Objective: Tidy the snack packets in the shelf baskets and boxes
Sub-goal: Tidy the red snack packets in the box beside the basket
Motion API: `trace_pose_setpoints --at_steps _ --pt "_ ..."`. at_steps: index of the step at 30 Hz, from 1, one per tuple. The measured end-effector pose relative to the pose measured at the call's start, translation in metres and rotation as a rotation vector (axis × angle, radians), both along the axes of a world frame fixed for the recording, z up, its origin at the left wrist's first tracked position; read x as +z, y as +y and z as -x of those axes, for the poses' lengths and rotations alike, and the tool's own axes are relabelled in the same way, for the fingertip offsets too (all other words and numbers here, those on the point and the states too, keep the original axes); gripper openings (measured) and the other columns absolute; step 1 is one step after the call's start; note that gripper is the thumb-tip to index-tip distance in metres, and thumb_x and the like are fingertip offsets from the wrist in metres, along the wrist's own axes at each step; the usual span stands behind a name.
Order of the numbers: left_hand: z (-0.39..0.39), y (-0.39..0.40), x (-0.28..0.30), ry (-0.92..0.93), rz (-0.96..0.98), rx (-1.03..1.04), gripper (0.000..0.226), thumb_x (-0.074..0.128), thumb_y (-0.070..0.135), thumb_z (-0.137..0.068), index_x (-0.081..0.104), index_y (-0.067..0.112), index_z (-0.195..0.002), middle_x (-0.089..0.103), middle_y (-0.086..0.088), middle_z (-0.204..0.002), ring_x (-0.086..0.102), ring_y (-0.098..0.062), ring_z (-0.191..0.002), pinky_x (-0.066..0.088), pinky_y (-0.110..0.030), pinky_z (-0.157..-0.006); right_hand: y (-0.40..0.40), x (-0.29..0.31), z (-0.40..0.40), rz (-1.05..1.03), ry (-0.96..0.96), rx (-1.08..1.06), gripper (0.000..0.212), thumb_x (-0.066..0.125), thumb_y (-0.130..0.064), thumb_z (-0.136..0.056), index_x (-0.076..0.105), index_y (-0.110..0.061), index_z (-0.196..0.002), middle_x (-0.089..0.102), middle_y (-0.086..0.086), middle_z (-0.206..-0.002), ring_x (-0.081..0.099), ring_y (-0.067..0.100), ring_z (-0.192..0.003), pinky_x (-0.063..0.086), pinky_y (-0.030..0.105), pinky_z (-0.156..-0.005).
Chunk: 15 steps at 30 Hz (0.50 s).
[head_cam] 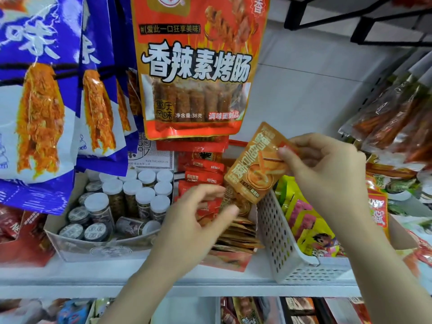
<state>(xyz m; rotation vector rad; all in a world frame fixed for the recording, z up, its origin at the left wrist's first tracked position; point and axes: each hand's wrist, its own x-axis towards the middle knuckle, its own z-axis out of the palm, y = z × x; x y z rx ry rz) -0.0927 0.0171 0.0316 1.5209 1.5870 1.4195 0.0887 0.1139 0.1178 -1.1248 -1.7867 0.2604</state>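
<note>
Above box of stacked tan packets (pixel 236 232): right hand (pixel 327 174) pinching orange packet (pixel 254 164); left hand (pixel 198 216) blurred, grip indeterminate. Risk: stack toppling if packet forced in askew.

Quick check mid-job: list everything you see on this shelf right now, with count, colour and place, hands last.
orange packet: one, held above the centre box
stacked orange packets: several, centre box
small red packets: several, behind the stack
white-capped jars: many, left box
white perforated basket: one, right of centre
yellow and pink packets: several, in that basket
red hanging packet: one, top centre
blue hanging packets: several, top left
left hand: over the stack, blurred
right hand: fingers pinch the orange packet
</note>
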Motion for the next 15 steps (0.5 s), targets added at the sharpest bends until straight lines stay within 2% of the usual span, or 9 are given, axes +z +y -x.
trace_pose_setpoints --at_steps 2,3,5,7,9,12,15 --pt "-0.002 -0.002 -0.005 0.281 0.058 -0.124 0.068 0.063 0.074 -0.068 0.049 0.048 -0.129 0.046 0.039 -0.123 0.036 0.021 -0.119 0.029 -0.001 -0.093 -0.003 -0.007 0.004 -0.063 -0.158 -0.046 0.010 0.077 -0.025 -0.080 0.069 -0.030 -0.081 0.067 -0.018 -0.067 0.069 0.003 -0.066 0.057 0.033 -0.073" --pt "-0.003 -0.002 -0.008 0.401 0.061 -0.161 0.077 0.062 0.080 -0.064 0.045 0.049 -0.133 0.041 0.040 -0.125 0.030 0.021 -0.119 0.022 0.001 -0.095 -0.004 -0.011 0.007 -0.073 -0.214 -0.045 0.009 0.077 -0.023 -0.080 0.070 -0.027 -0.083 0.070 -0.013 -0.070 0.070 0.008 -0.068 0.056 0.035 -0.074" --pt "-0.004 -0.001 -0.013 0.577 0.030 -0.207 0.080 0.063 0.079 -0.066 0.045 0.047 -0.136 0.041 0.035 -0.127 0.028 0.014 -0.117 0.008 0.002 -0.099 -0.007 -0.020 0.011 -0.083 -0.287 -0.016 0.008 0.077 -0.020 -0.080 0.071 -0.024 -0.084 0.074 -0.006 -0.075 0.072 0.018 -0.073 0.057 0.039 -0.073" --pt "-0.003 0.002 -0.014 0.619 -0.014 -0.221 0.074 0.057 0.079 -0.068 0.054 0.042 -0.132 0.052 0.026 -0.126 0.035 0.004 -0.117 0.003 0.002 -0.099 -0.008 -0.027 0.015 -0.086 -0.335 0.019 0.007 0.075 -0.018 -0.081 0.071 -0.022 -0.085 0.074 -0.004 -0.076 0.071 0.021 -0.074 0.056 0.040 -0.070" --pt "0.000 0.004 -0.014 0.585 -0.032 -0.227 0.072 0.046 0.080 -0.069 0.060 0.039 -0.127 0.059 0.022 -0.121 0.043 -0.001 -0.115 0.008 0.000 -0.099 -0.009 -0.032 0.018 -0.098 -0.358 0.044 0.006 0.074 -0.018 -0.082 0.070 -0.021 -0.085 0.073 -0.002 -0.074 0.070 0.021 -0.071 0.055 0.039 -0.066" --pt "0.001 0.006 -0.019 0.601 -0.038 -0.210 0.056 0.065 0.063 -0.076 0.061 0.037 -0.125 0.060 0.021 -0.119 0.045 -0.003 -0.115 0.012 -0.002 -0.098 -0.011 -0.035 0.023 -0.131 -0.326 0.058 0.006 0.074 -0.015 -0.082 0.069 -0.019 -0.084 0.071 0.000 -0.068 0.067 0.022 -0.060 0.053 0.038 -0.058" --pt "0.001 0.005 -0.022 0.598 -0.037 -0.205 0.051 0.072 0.051 -0.078 0.061 0.036 -0.125 0.060 0.022 -0.117 0.045 -0.002 -0.114 0.015 -0.003 -0.099 -0.011 -0.040 0.027 -0.124 -0.290 0.044 0.007 0.073 -0.015 -0.083 0.067 -0.019 -0.082 0.069 -0.001 -0.065 0.064 0.023 -0.057 0.052 0.038 -0.055"
